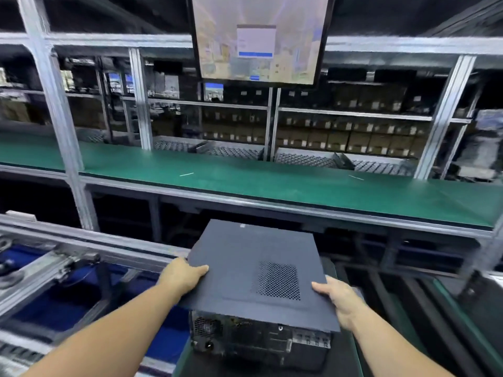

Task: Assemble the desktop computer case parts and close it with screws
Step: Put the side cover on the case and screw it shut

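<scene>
Aluminium racking (pixel 141 99) and a long green conveyor shelf (pixel 272 183) fill the background of a dim assembly line, with a monitor (pixel 257 39) hanging overhead. At the near edge of a dark station mat (pixel 351 357), a person lowers the dark cover panel (pixel 245 262) onto a desktop computer case (pixel 258 341), whose rear ports face the camera.

The left hand (pixel 182 276) grasps the panel's left edge, thumb on top and the other fingers hidden beneath. The right hand (pixel 337 300) grasps the near right corner the same way. The panel sits askew, rotated a little against the chassis and overhanging its rear, apparently not yet seated. Its ventilation grille (pixel 279 280) lies toward the near right.

The step in hand looks to be fitting the cover. Done well, it means squaring the panel's edges to the chassis sides, laying it flat so its side lips drop over the frame, then sliding it along the case until the rear edge comes flush. Only then would the screw holes line up; no screws or driver are visible.

The case lies flat on the mat, its long axis running away from the camera, front end hidden under the panel. The panel's long axis runs nearly the same way, swung slightly leftward at the far end.
</scene>
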